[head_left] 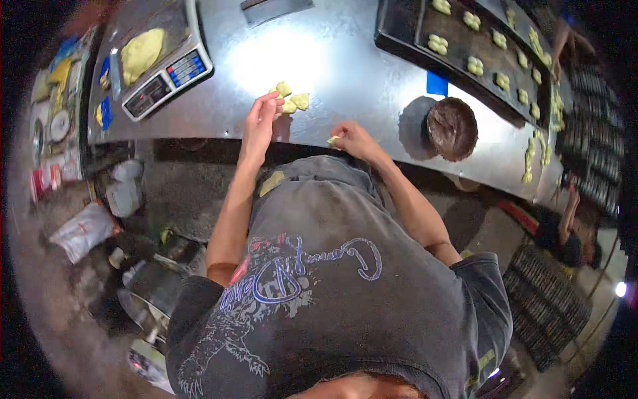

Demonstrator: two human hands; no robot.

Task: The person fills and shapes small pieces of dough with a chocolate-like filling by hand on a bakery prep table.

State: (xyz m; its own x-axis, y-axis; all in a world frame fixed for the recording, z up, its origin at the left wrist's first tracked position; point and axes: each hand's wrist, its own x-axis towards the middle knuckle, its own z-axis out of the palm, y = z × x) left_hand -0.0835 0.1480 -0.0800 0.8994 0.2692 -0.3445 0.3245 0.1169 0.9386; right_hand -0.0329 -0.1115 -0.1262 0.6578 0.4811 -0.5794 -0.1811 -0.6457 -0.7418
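I stand at a steel table (345,66). My left hand (261,121) reaches onto it, fingertips on a small cluster of yellow dough pieces (293,98). My right hand (353,138) rests at the table's near edge, its fingers pinched on a small piece of yellow dough (333,140). My dark printed T-shirt fills the lower part of the view.
A digital scale (174,74) with a lump of yellow dough (142,53) sits at the left. Dark baking trays (405,30) with shaped dough pieces lie at the upper right beside a brown bowl (452,128). Another person (570,229) is at the right. Metal pots (151,296) stand on the floor.
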